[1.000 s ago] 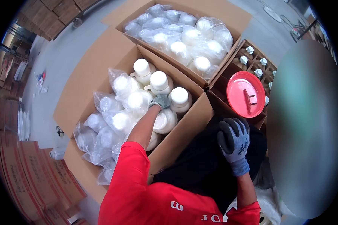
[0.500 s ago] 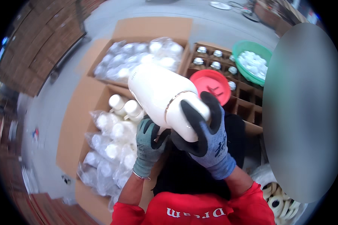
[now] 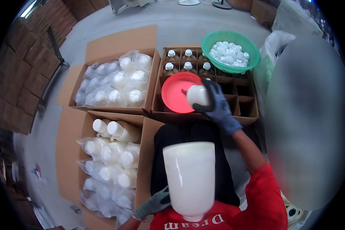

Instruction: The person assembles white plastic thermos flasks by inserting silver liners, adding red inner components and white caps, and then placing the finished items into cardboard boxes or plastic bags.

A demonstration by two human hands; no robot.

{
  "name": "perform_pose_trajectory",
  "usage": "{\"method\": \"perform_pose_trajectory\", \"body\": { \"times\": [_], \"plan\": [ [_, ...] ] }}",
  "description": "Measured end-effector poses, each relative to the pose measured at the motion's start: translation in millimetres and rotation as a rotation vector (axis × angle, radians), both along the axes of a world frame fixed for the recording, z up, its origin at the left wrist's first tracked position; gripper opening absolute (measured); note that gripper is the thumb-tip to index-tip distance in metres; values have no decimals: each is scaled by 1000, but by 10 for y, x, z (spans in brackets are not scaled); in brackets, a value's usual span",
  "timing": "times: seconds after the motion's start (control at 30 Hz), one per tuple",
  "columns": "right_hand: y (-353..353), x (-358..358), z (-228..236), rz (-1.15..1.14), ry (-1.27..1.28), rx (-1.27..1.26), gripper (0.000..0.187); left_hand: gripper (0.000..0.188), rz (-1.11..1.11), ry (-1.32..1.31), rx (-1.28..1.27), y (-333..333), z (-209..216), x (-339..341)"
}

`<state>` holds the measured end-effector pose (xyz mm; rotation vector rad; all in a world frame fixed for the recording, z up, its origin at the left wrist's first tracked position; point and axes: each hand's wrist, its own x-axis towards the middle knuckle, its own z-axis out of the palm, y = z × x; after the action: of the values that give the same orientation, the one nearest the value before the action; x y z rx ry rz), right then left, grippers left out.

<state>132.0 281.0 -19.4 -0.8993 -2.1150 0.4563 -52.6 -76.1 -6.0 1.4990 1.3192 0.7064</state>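
A large white vacuum flask (image 3: pixel 191 176) is in front of my chest, its broad end away from me and its narrower end toward my red shirt. My left hand (image 3: pixel 154 204) grips its left side, with the fingers partly hidden behind it. Over the right edge of a red round dish (image 3: pixel 173 92), my right hand (image 3: pixel 217 105) holds a white cup-shaped lid (image 3: pixel 197 96). Small dark pieces lie in the dish beside the lid. The dish rests on a divided carton (image 3: pixel 156 99).
Capped bottles (image 3: pixel 188 67) fill several carton cells; a green basin (image 3: pixel 207 51) of small white caps stands on its far right. At left, one open box (image 3: pixel 140 172) holds white flasks, some bagged; another (image 3: pixel 151 78) holds bagged ones. A blurred grey shape (image 3: pixel 308 126) covers the right side.
The lid has come off the flask. My right hand has carried it forward to the red dish, while the flask has come back toward my chest with my left hand. The view has shifted.
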Motion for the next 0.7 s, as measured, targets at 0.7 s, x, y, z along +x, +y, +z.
{"method": "perform_pose_trajectory", "body": {
  "times": [0.7],
  "plan": [
    [1983,-128,-1838,-92,-710,-250,45,46,261,-748,-291,1688,394,-312]
  ]
}}
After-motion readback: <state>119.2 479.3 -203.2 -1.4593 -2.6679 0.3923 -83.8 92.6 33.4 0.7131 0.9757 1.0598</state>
